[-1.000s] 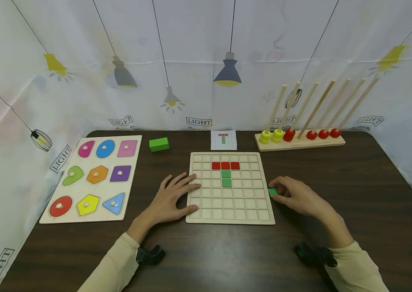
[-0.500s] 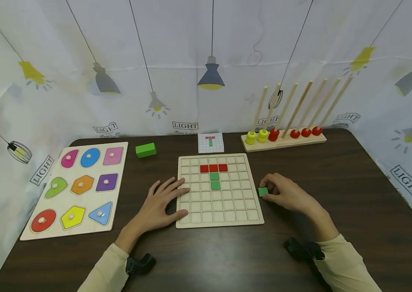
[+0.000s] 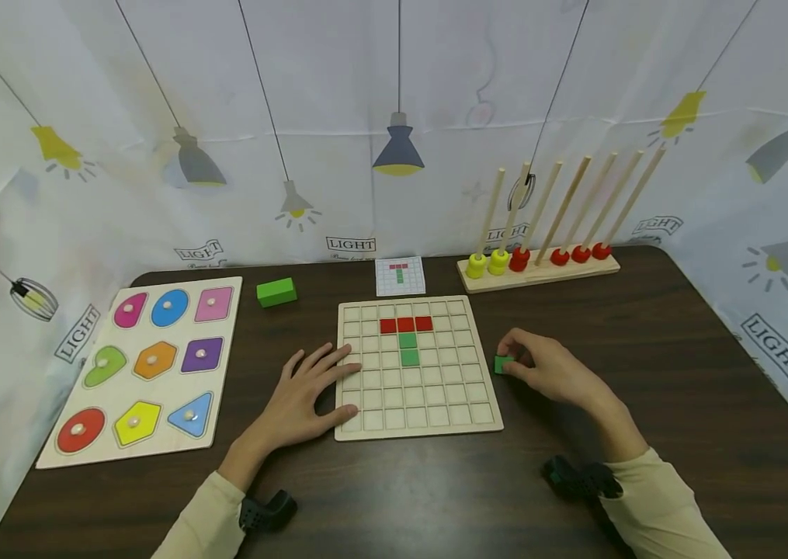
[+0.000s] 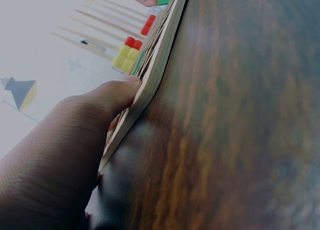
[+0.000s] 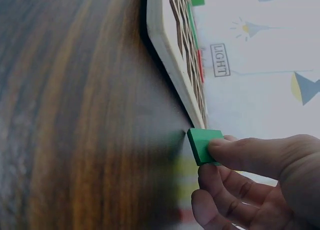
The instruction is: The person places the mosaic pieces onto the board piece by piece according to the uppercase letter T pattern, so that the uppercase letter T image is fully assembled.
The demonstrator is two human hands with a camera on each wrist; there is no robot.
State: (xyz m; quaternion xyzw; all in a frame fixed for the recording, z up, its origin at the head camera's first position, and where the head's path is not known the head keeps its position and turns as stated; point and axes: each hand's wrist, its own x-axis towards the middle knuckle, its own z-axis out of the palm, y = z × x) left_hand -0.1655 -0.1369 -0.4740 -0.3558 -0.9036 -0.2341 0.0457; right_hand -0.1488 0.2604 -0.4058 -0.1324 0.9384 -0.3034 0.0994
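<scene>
A wooden grid board (image 3: pixel 380 419) lies mid-table, with three red tiles (image 3: pixel 405 324) in a row and two green tiles (image 3: pixel 409 357) below the middle one. My left hand (image 3: pixel 303 396) rests on the board's left edge, fingers spread and fairly straight; in the left wrist view the thumb (image 4: pixel 117 93) lies on the rim. Just off the board's right edge, my right hand (image 3: pixel 554 369) pinches a small green square tile (image 5: pixel 200 142) between thumb and fingers. Behind the board lies a white pattern card (image 3: pixel 400 286) with a red and green T on a grid.
On the left is a shape puzzle board (image 3: pixel 187 317) with several knobbed pieces. A green block (image 3: pixel 276 292) sits at the back. A wooden peg stand (image 3: pixel 575 272) with yellow and red beads stands at the back right. A printed curtain (image 3: pixel 338 93) hangs behind the table.
The head view has shifted, so the table's things sit further left in it. My right hand keeps the green tile beside the board, its hold slightly altered. My left hand stays on the board.
</scene>
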